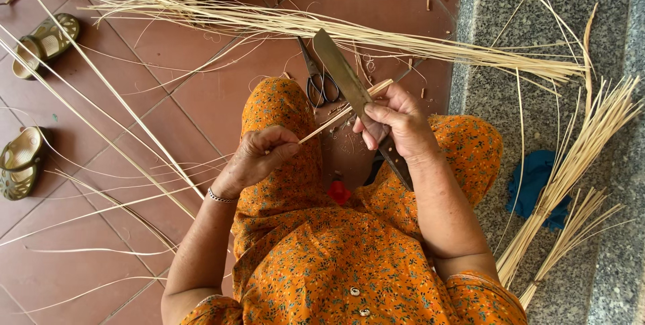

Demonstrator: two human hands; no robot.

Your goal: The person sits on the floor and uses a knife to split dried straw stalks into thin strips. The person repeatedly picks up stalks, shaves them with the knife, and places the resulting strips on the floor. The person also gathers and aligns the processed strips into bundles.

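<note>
— Red floor tiles (60,258) under a seated person in an orange floral dress (336,264). What do the hands hold?

— Left hand (259,157) has its grip closed on one end of a thin bamboo strip (342,111); right hand (396,123) has its grip closed on a long flat knife (339,69), blade against the strip, above the knees.

— And around them?

— Scissors (321,83) lie on the tiles just beyond the knees, a long bundle of split strips (403,41) behind them. Two sandals (40,43) sit at the floor's left edge; more strips (578,157) and a blue cloth (534,177) lie on the grey stone step (497,2).
</note>
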